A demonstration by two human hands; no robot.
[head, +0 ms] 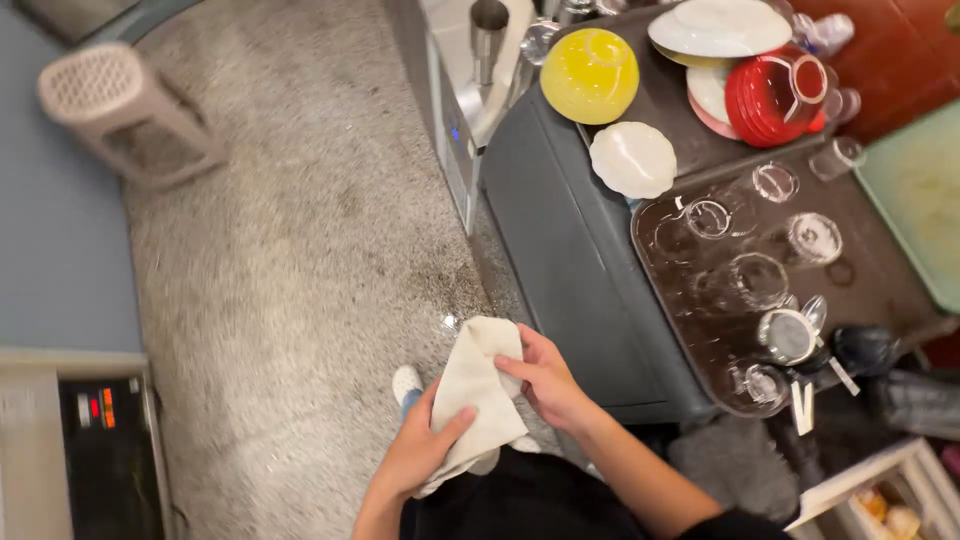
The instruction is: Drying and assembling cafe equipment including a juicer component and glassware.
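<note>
A cream-white cloth (pixel 478 385) is bunched between both my hands, low in the middle of the view. My left hand (pixel 420 450) grips it from below with the thumb on top. My right hand (pixel 545 380) pinches its upper right side. A glimpse of clear glass (pixel 450 322) shows at the cloth's top left edge; what is wrapped inside stays hidden. To the right stands a dark tray (pixel 668 290) carrying several upturned clear glasses (pixel 760 280).
A grey cabinet (pixel 570 260) holds the tray, a yellow bowl (pixel 590 75), a white scalloped dish (pixel 633 158), white plates (pixel 720 25) and red plates (pixel 765 100). A pale plastic stool (pixel 115 105) stands far left on the speckled floor. An appliance with red lights (pixel 100 450) sits lower left.
</note>
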